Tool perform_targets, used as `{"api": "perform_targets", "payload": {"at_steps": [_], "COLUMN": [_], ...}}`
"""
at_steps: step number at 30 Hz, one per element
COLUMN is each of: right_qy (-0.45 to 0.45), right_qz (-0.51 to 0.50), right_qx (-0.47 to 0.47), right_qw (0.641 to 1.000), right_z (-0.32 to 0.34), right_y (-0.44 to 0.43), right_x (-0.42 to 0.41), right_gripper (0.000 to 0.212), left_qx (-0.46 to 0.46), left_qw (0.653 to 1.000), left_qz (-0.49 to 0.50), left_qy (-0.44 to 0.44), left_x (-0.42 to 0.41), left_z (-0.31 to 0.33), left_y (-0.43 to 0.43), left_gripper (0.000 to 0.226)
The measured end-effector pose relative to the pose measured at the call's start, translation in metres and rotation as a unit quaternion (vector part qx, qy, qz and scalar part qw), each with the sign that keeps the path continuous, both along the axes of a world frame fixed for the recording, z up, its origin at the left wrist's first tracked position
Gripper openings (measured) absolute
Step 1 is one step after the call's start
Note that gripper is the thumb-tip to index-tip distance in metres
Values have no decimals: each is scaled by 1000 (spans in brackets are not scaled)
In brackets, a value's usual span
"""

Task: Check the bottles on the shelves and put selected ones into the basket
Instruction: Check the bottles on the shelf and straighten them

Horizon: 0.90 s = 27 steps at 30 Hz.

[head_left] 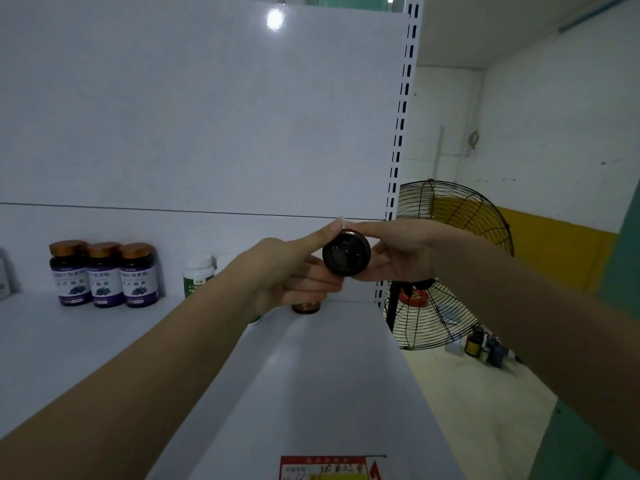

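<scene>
A dark brown bottle (346,252) is held up in front of the shelf with its round base facing me. My left hand (294,268) grips it from the left, thumb along its top edge. My right hand (398,254) holds it from the right, fingers curled round its side. On the white shelf (86,341) stand three dark bottles with gold caps and purple labels (104,273). A white-capped bottle with a green label (198,273) stands partly behind my left wrist. Below my left hand an amber bottle (305,307) shows only its bottom. No basket is in view.
The slotted shelf upright (401,133) marks the shelf's right end. Behind it stands a black floor fan (450,271), with small bottles (483,344) on the floor beside it. A red price label (329,467) sits on the shelf's front edge.
</scene>
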State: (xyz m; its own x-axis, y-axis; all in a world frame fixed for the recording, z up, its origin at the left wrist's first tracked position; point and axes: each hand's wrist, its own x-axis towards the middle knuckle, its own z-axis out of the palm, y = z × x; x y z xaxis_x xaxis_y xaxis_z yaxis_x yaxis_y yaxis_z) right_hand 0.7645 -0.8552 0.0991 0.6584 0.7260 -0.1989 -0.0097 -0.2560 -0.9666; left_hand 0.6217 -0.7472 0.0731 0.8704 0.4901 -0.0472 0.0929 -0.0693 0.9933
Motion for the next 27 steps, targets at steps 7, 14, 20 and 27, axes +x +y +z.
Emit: {"api": "perform_targets", "payload": {"at_steps": [7,14,20,27], "right_qy": [-76,-208,-259,-450], "right_qz": [44,43,85,19], "right_qx": [83,195,141,-52], "right_qw": [993,957,952,891], "right_z": [9,14,6,7], "right_y": [-8,-19,-21,0], "right_x": [6,6,4,5], "right_gripper": [42,54,38,35], "left_qx": [49,175,247,301], "left_qw": [998,978,959,938], "left_qz": [-21,15,77,132], "left_qy": [-26,-114,-118,-107], "left_x": [8,12,23,36], "left_z": [-1,-9,-30,-59], "left_y": [3,-2,-4,-2], "left_gripper": [71,40,46,45]}}
